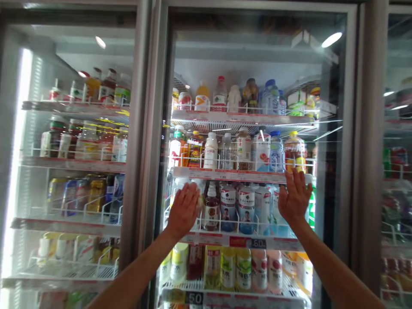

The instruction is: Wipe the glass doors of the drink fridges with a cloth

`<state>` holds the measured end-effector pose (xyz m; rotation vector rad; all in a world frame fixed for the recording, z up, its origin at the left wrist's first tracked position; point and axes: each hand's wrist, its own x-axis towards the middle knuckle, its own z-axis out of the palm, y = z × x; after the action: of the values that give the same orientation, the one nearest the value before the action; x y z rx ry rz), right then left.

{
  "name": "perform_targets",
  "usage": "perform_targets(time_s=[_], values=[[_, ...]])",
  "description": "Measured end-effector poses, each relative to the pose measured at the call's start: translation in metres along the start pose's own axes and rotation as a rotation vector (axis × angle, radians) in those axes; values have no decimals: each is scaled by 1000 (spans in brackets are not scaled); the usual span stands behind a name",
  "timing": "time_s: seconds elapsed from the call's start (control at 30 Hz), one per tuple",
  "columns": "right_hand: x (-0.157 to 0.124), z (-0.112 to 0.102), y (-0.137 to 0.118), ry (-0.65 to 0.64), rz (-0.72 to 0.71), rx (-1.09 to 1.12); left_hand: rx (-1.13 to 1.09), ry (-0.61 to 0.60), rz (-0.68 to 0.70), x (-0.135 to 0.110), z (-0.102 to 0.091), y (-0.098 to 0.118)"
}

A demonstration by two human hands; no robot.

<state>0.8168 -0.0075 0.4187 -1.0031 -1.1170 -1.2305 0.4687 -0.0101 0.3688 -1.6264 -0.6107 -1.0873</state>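
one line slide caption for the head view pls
Left hand and right hand, both open, raised before a glass door, with bottles on shelves behind it.

The door is smooth, glossy glass, its frame satin grey metal, the shelves white-coated wire, the red-capped bottle clear shiny plastic, the white bottle smooth opaque plastic, the cans glossy metal.

Through my feed I'm reading "50" on the lower black price tag, "60" on the upper black price tag and "1.80" on a shelf strip; most bottle labels are blurring.
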Motion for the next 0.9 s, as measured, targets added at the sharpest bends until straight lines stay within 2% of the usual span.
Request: perform_targets(time_s=[0.1, 0.13, 0.17, 0.27, 0.3, 0.33, 0.37, 0.43, 0.47, 0.5, 0.53, 0.63, 0.67, 0.7, 0.8, 0.83, 0.9], values=[[0, 0, 0, -4, -6, -9, -95, -81, 336, 16, 3, 0], [0, 0, 0, -2, -12, -12, -113, -100, 396, 22, 4, 0], [0, 0, 0, 1, -17, -13, -108, -102, 380, 29, 5, -1], [0, -1, 0, -4, -8, -9, -26, -36, 63, 51, 9, -2], [0, -1, -1, -10, 4, -7, -10, -20, 1, 56, 10, 0], [0, -1, -1, -20, 17, -3, -9, -23, 11, 58, 11, 4], [0, -1, -1, -30, 26, 2, -21, -49, 97, 58, 12, 8], [0, -1, -1, -28, 23, 11, -62, -119, 364, 57, 13, 15], [0, -1, -1, -22, 14, 15, -73, -139, 451, 59, 13, 16], [0, -2, -2, -14, 4, 15, -71, -140, 469, 62, 13, 15], [1, -2, -2, -4, -2, 12, -57, -121, 413, 68, 14, 12], [1, -2, -2, -9, 2, 0, 4, -39, 95, 86, 17, 7], [0, -2, -2, -10, 4, 0, 7, -38, 64, 90, 19, 8], [0, -1, -2, -12, 5, 2, -1, -50, 96, 91, 20, 11], [-2, 0, 1, -29, 12, 11, -52, -122, 358, 89, 23, 21], [-2, 1, 2, -33, 14, 14, -60, -131, 381, 90, 23, 24], [0, -1, 1, -20, 6, 24, -71, -105, 262, 97, 25, 27]])
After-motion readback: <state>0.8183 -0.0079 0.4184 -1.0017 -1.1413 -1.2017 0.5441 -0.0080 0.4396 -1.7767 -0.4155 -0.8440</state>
